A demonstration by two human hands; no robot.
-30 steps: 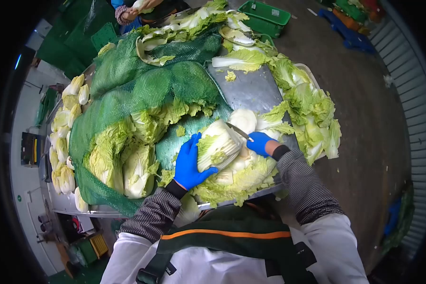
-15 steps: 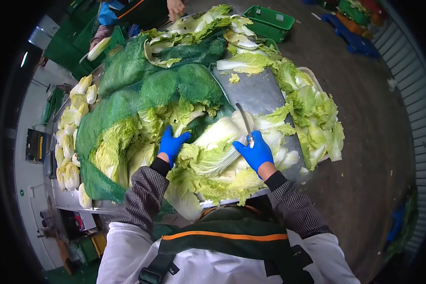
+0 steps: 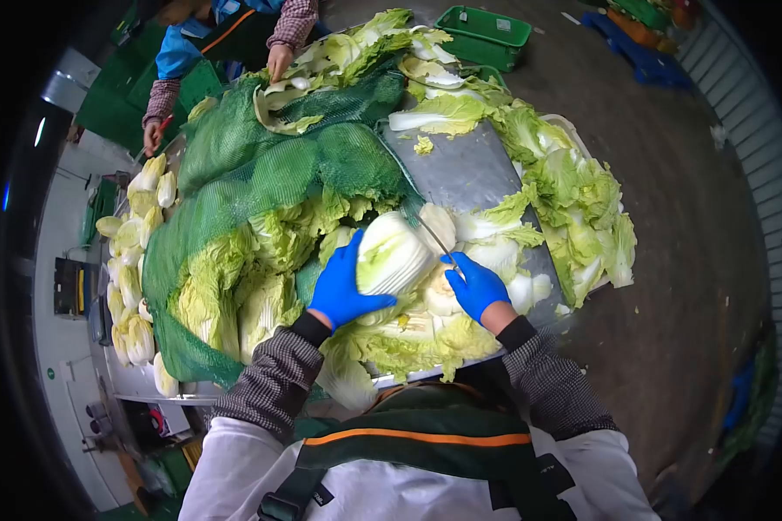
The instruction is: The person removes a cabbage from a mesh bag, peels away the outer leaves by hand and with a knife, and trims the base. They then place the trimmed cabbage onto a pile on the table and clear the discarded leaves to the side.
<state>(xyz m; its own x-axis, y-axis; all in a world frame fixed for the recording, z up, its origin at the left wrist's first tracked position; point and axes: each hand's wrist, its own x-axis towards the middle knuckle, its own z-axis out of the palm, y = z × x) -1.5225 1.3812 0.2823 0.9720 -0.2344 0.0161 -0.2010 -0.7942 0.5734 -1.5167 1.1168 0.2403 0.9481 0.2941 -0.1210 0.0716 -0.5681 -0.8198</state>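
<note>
My left hand [image 3: 349, 286], in a blue glove, grips a trimmed napa cabbage [image 3: 393, 253] from its left side, thumb along the lower edge. The cabbage is pale, white-ribbed and tilted over the pile of loose leaves [image 3: 434, 343]. In my blue-gloved right hand [image 3: 478, 288] is a knife [image 3: 435, 231], its thin blade pointing up and left beside the cabbage's right side. The fingers cover most of its handle. Left of my hands, a green mesh sack [image 3: 265, 187] lies with its mouth toward me and whole napa cabbages [image 3: 208, 286] inside.
Several trimmed cabbages [image 3: 130, 286] line the table's left edge. Loose outer leaves [image 3: 578, 208] heap over a pale container at the right. A green crate [image 3: 484, 36] stands beyond the table. Across from me, a co-worker's hand [image 3: 280, 62] is at the leaves; the other hand [image 3: 152, 139] holds something red.
My left hand has moved right from the sack's mouth onto the cabbage, which is now raised and turned. The knife tilts further left. The co-worker's hands have shifted; the cabbage at their left is gone.
</note>
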